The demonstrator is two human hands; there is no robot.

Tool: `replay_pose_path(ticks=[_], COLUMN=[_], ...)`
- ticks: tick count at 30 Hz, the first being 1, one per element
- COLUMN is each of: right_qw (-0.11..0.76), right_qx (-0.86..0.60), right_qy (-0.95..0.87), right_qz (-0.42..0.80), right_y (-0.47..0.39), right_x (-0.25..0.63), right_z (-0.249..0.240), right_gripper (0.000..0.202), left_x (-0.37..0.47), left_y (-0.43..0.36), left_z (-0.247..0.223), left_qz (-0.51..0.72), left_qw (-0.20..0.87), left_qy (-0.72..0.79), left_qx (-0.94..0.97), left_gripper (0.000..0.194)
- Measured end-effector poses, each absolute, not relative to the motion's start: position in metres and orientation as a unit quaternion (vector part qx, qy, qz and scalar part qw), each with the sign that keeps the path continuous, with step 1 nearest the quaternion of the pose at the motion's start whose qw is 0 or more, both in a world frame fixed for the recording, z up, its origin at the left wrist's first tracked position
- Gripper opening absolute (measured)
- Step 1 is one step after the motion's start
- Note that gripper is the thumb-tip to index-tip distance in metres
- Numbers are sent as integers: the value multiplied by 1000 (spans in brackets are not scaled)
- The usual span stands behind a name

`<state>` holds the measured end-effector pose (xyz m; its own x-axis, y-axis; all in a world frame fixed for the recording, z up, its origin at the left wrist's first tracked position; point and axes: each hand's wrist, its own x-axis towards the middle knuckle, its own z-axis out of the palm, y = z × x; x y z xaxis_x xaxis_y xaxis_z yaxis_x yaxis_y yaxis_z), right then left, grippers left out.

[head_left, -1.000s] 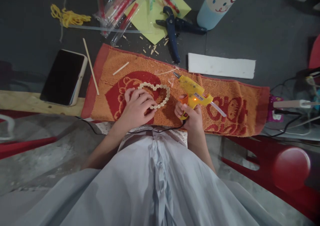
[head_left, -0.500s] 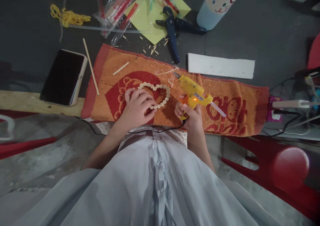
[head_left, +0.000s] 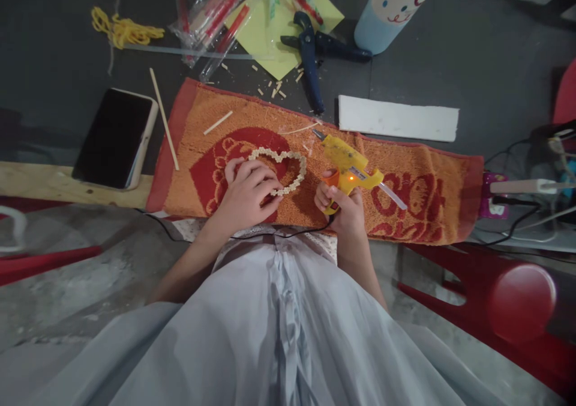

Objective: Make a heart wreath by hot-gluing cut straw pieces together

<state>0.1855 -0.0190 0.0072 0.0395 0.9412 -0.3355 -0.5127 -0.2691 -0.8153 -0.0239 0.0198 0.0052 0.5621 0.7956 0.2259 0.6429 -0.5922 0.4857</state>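
Observation:
My right hand (head_left: 342, 205) is wrapped round the handle of a yellow hot glue gun (head_left: 348, 163). Its small orange light glows, its nozzle points up and left, and a clear glue stick (head_left: 393, 196) sticks out of its back. A pale heart-shaped outline (head_left: 300, 175), built of small wooden pieces, lies on the orange and red towel (head_left: 418, 160). My left hand (head_left: 252, 190) grips the heart's left and lower side with bent fingers, which hide that part of it. A short thin stick (head_left: 218, 123) rests on the towel above that hand.
A phone (head_left: 114, 139) and a longer stick (head_left: 164, 118) lie at the left. Beyond the towel are blue-handled cutters (head_left: 310, 64), small wood offcuts (head_left: 276, 89), a white strip (head_left: 398, 118), plastic packets (head_left: 216, 16), yellow string (head_left: 128, 31) and a bottle (head_left: 391, 13). A black cord (head_left: 288, 235) crosses my lap.

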Motion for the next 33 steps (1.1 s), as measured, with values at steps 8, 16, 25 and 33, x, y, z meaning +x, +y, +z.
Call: replay_pose_path(ticks=[8,16,25,33], right_qw=[563,552,563,566], right_qx=[-448,-465,-451,-445], right_qy=[-232,-232,-227,-225], right_qz=[655,652,654,657], right_y=[-20,-19,-20,-20], right_x=[186,185,186,185], right_z=[7,8,7,7], right_gripper=[32,38,32,32], left_x=[-24,-23,-24,-24], left_y=[20,19,20,20], left_z=[4,7,6,6], left_qz=[226,220,228,228], left_qw=[181,178,159,162], left_qy=[411,418,409,407], left_qx=[865,863,869,869], left_gripper=[12,11,10,10])
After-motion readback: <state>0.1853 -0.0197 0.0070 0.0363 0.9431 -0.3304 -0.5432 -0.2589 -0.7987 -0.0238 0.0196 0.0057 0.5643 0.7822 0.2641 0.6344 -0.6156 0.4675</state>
